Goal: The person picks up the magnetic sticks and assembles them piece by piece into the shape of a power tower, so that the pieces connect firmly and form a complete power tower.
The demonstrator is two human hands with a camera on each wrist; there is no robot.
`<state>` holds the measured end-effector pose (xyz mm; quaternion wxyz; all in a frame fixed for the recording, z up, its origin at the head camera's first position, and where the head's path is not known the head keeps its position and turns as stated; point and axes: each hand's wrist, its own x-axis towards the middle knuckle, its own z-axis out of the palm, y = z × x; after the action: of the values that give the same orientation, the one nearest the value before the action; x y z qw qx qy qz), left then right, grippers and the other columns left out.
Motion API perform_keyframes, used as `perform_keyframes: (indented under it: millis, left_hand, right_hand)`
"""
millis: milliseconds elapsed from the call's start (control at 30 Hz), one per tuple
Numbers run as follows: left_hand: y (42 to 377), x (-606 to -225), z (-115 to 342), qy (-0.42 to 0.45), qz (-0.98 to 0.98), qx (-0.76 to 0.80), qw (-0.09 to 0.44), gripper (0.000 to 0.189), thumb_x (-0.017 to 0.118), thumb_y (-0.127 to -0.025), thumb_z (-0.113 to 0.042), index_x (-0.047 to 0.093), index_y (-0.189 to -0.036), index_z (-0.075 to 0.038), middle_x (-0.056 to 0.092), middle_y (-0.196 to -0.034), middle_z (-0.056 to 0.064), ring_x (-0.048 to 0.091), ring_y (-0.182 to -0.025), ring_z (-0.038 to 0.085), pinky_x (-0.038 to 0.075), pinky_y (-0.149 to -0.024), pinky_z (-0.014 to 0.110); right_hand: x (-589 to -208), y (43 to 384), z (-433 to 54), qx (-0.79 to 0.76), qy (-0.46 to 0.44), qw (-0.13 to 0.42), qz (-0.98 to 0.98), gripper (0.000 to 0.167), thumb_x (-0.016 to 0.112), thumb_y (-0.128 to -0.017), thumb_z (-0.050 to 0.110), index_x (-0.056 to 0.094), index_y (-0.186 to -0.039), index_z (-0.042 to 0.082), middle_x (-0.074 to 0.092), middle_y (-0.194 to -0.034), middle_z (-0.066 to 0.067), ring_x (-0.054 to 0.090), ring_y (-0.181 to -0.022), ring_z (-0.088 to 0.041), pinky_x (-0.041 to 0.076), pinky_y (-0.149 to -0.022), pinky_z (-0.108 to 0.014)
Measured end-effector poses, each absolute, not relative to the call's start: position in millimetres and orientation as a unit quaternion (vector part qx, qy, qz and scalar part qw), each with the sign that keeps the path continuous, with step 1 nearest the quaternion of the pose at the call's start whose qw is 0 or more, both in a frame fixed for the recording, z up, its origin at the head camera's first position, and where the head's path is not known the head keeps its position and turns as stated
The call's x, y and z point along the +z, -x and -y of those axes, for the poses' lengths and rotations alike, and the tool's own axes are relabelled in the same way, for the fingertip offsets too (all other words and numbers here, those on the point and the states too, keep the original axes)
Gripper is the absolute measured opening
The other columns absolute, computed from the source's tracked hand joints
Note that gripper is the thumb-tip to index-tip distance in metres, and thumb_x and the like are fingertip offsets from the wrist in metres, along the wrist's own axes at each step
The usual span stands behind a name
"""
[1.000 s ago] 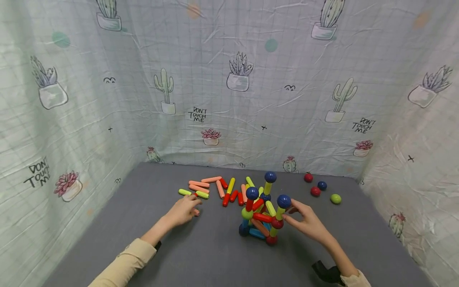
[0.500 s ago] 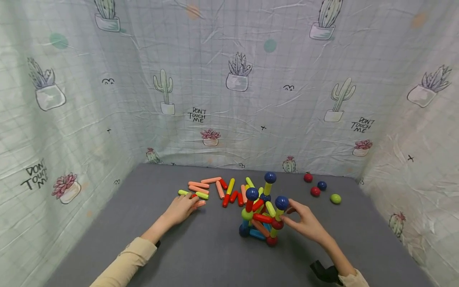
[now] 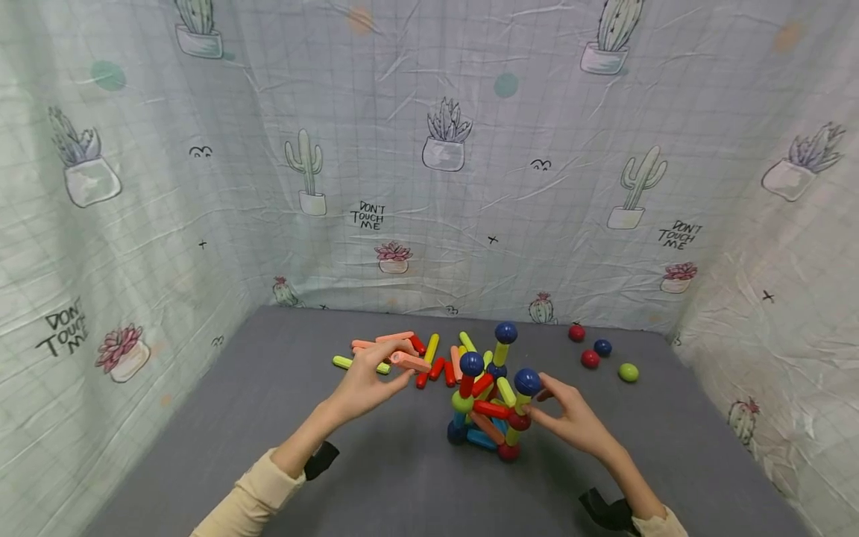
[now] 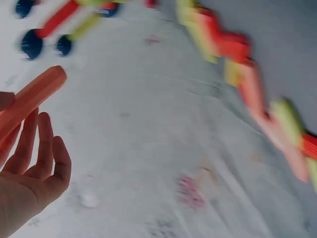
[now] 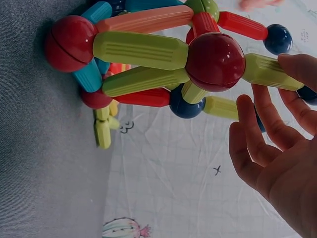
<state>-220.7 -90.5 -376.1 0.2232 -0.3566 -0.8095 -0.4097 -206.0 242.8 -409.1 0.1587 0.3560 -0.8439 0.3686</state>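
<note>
Cloth backdrop (image 3: 403, 89), printed with potted cacti, fills the upper part of the head view and both sides. Grey tabletop (image 3: 429, 485) spans the lower part. Stick-and-ball structure (image 3: 492, 408) stands on it, lower right of centre; three posts topped with blue balls.

Right hand (image 3: 570, 418), lower right: grip clamped on the yellow-green stick (image 5: 267, 71) atop the nearest right post, just under its blue ball (image 3: 527, 382). Left hand (image 3: 365, 384), left of centre: grip clamped on a salmon stick (image 3: 411, 362), held off the tabletop, left of the structure and apart from it.

Loose sticks (image 3: 431, 349) (salmon, red, yellow, yellow-green) spread across the middle, partly hidden by the left hand; blurred in the left wrist view. Loose balls, right of the structure: two red, one blue (image 3: 602, 347), one green (image 3: 628, 372).
</note>
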Motion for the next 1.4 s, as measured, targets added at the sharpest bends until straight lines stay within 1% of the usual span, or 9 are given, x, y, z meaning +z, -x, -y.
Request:
perform_keyframes:
  millis: [100,200,300,467,533,733,900,1167,1400]
  left_hand:
    - [208,-360,77,0.365,0.783,-0.454,0.220,0.036,0.067,-0.076,-0.003,0.055,-0.109,-0.012,0.065,-0.099,0.003,0.053,-0.086,0.012,0.044,-0.072,0.025]
    - [198,-346,62,0.384,0.755,-0.499,0.181,0.032,0.065,-0.079,-0.006,0.055,-0.109,-0.011,0.064,-0.098,0.006,0.048,-0.077,0.009,0.041,-0.066,0.022]
    - [190,-334,46,0.390,0.723,-0.561,0.101,0.027,0.061,-0.082,-0.007,0.055,-0.108,-0.006,0.060,-0.100,0.013,0.052,-0.077,0.007,0.044,-0.066,0.020]
    - [176,-335,16,0.325,0.667,-0.668,-0.052,0.032,0.052,-0.089,-0.015,0.048,-0.116,0.003,0.054,-0.107,0.024,0.059,-0.087,0.018,0.049,-0.075,0.023]
    - [170,-346,5,0.280,0.660,-0.693,-0.078,0.035,0.051,-0.090,-0.019,0.047,-0.117,0.003,0.053,-0.108,0.025,0.058,-0.088,0.017,0.049,-0.074,0.023]
    - [162,-387,-21,0.137,0.662,-0.735,-0.052,0.030,0.055,-0.088,-0.023,0.055,-0.109,-0.002,0.059,-0.104,0.016,0.055,-0.078,0.012,0.046,-0.064,0.024]
    - [169,-402,-32,0.038,0.611,-0.787,-0.083,0.034,0.056,-0.087,-0.028,0.057,-0.111,-0.004,0.063,-0.094,0.002,0.056,-0.072,0.009,0.045,-0.066,0.024]
    - [174,-404,-42,0.025,0.556,-0.825,-0.099,0.038,0.055,-0.088,-0.022,0.052,-0.120,0.000,0.061,-0.102,0.004,0.054,-0.070,0.011,0.049,-0.071,0.028]
    - [170,-405,-50,0.003,0.582,-0.808,-0.093,0.037,0.052,-0.089,-0.020,0.053,-0.120,0.000,0.062,-0.100,0.006,0.049,-0.062,0.010,0.048,-0.067,0.025]
  right_hand:
    - [-409,206,-242,0.373,-0.352,0.150,0.846,0.030,0.066,-0.078,0.004,0.054,-0.105,0.011,0.061,-0.089,0.000,0.058,-0.080,-0.008,0.049,-0.066,-0.025]
    - [-409,206,-242,0.372,-0.345,0.146,0.849,0.030,0.066,-0.078,0.005,0.054,-0.104,0.011,0.061,-0.089,0.000,0.058,-0.079,-0.011,0.049,-0.066,-0.025]
    - [-407,206,-243,0.368,-0.341,0.142,0.853,0.029,0.066,-0.078,0.005,0.054,-0.104,0.010,0.061,-0.088,-0.001,0.059,-0.078,-0.014,0.049,-0.066,-0.025]
    - [-405,205,-244,0.371,-0.344,0.142,0.851,0.028,0.066,-0.077,0.004,0.053,-0.102,0.010,0.060,-0.087,-0.002,0.059,-0.077,-0.014,0.049,-0.066,-0.024]
    - [-406,205,-244,0.373,-0.347,0.146,0.848,0.029,0.066,-0.077,0.002,0.054,-0.102,0.009,0.060,-0.086,-0.003,0.059,-0.076,-0.014,0.049,-0.065,-0.024]
    - [-408,207,-243,0.376,-0.349,0.144,0.846,0.028,0.065,-0.078,0.004,0.054,-0.104,0.009,0.061,-0.087,-0.001,0.058,-0.078,-0.008,0.049,-0.067,-0.025]
    - [-410,208,-242,0.384,-0.348,0.143,0.844,0.031,0.065,-0.078,0.003,0.054,-0.105,0.010,0.061,-0.088,0.000,0.057,-0.080,-0.004,0.049,-0.067,-0.024]
    - [-397,201,-234,0.388,-0.358,0.148,0.836,0.032,0.065,-0.074,-0.007,0.054,-0.102,0.005,0.061,-0.087,-0.011,0.059,-0.078,-0.021,0.050,-0.064,-0.031]
    - [-391,194,-232,0.386,-0.345,0.148,0.842,0.031,0.065,-0.074,-0.006,0.054,-0.102,0.003,0.061,-0.084,-0.009,0.059,-0.073,-0.016,0.049,-0.064,-0.023]
